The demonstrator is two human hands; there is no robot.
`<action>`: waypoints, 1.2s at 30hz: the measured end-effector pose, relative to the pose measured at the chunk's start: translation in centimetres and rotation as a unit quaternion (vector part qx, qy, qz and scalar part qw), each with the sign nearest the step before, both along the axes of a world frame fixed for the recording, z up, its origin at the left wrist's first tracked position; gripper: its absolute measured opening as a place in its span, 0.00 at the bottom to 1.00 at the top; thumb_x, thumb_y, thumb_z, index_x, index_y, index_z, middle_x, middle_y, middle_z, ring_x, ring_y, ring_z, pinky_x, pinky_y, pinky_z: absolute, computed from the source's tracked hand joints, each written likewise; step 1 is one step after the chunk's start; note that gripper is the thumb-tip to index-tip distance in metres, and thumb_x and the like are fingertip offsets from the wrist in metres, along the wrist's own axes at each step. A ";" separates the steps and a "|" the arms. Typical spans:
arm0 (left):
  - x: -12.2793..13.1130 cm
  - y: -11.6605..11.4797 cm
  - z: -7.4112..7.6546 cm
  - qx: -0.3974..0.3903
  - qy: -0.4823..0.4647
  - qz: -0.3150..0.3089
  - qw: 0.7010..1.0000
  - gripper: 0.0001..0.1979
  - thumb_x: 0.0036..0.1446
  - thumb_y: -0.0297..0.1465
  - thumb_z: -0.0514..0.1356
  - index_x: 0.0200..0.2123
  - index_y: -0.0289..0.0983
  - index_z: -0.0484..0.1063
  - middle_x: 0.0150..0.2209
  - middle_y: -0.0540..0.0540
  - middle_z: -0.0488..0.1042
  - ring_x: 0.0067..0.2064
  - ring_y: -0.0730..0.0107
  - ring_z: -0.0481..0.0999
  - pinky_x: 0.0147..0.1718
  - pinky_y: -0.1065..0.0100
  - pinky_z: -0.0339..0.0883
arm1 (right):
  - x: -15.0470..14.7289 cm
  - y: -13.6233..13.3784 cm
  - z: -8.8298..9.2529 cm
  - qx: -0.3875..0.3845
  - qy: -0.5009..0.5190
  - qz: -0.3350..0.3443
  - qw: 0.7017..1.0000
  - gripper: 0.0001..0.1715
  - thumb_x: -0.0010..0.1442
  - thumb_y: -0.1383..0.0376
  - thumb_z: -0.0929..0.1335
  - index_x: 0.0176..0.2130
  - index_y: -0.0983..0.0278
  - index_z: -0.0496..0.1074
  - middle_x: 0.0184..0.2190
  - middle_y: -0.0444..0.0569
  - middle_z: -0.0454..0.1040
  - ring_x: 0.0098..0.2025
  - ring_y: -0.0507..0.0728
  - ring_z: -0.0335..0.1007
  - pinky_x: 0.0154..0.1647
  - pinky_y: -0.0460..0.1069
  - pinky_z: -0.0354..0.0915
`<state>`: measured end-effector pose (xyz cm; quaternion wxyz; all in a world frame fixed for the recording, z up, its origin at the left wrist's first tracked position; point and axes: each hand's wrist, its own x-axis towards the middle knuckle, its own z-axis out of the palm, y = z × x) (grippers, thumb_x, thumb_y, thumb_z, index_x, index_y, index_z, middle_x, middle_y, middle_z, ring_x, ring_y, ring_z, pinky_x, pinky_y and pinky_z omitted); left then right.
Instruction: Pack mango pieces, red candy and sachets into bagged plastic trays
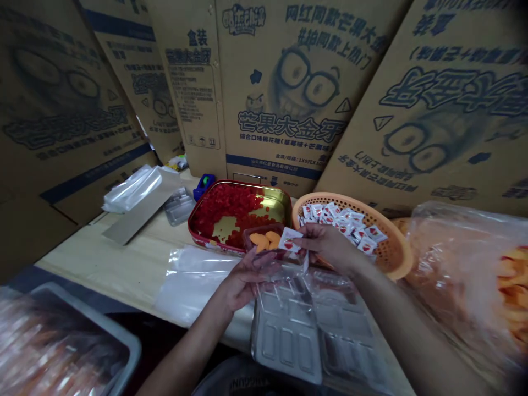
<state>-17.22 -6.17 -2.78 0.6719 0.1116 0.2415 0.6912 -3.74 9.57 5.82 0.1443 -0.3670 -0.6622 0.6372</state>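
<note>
My left hand is closed on the near edge of a small clear plastic tray. Orange candy pieces lie in that tray, with a reddish compartment behind them. Between the fingertips of my right hand is a small white sachet with a red print, over the tray's right end. Another white sachet edge hangs below those fingers. Stacked clear plastic trays lie just below both hands. The red-rimmed metal tin behind my left hand holds small red bits.
An orange perforated basket of white sachets stands beside my right hand. Plastic bags lie on the table. A bag of orange pieces is at right, a grey crate at lower left. Cardboard boxes wall the back.
</note>
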 end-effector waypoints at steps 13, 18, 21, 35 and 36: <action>0.4 -0.2 -0.4 -0.009 0.018 0.013 1.000 0.36 0.34 0.12 0.62 0.48 0.46 0.67 0.42 0.48 0.74 0.48 0.59 0.72 0.51 0.50 0.59 | -3.5 -4.2 -1.7 -0.082 0.098 -0.048 0.991 0.18 0.38 0.57 0.73 0.25 0.63 0.64 0.16 0.41 0.71 0.15 0.48 0.62 0.16 0.43 0.57; -0.1 -0.7 -0.2 -0.008 0.013 0.013 1.000 0.36 0.35 0.12 0.62 0.48 0.46 0.68 0.47 0.49 0.73 0.51 0.55 0.70 0.52 0.48 0.58 | -2.2 -2.1 -1.5 -0.007 0.088 -0.113 0.990 0.23 0.36 0.53 0.74 0.26 0.63 0.62 0.18 0.42 0.71 0.15 0.47 0.60 0.15 0.43 0.56; -0.4 -1.0 0.1 -0.005 0.022 0.014 1.000 0.36 0.37 0.12 0.61 0.49 0.48 0.67 0.47 0.50 0.73 0.52 0.56 0.70 0.53 0.49 0.58 | -1.9 -1.9 -2.6 0.025 0.094 -0.115 0.989 0.23 0.39 0.51 0.73 0.27 0.62 0.63 0.20 0.42 0.71 0.18 0.48 0.62 0.18 0.44 0.60; -2.4 -2.0 0.2 0.006 0.051 0.013 0.999 0.36 0.40 0.12 0.58 0.52 0.46 0.64 0.50 0.48 0.72 0.55 0.56 0.67 0.53 0.49 0.58 | 0.8 -0.9 -3.4 0.088 0.133 -0.145 0.977 0.21 0.41 0.51 0.72 0.26 0.62 0.64 0.23 0.40 0.67 0.24 0.49 0.61 0.27 0.45 0.60; -2.6 -2.2 0.2 0.009 0.050 0.017 0.999 0.37 0.40 0.12 0.58 0.52 0.47 0.64 0.50 0.48 0.71 0.55 0.56 0.67 0.53 0.49 0.58 | 1.4 -0.1 -3.6 0.117 0.115 -0.178 0.970 0.22 0.41 0.50 0.72 0.26 0.62 0.63 0.22 0.40 0.66 0.24 0.49 0.60 0.28 0.46 0.60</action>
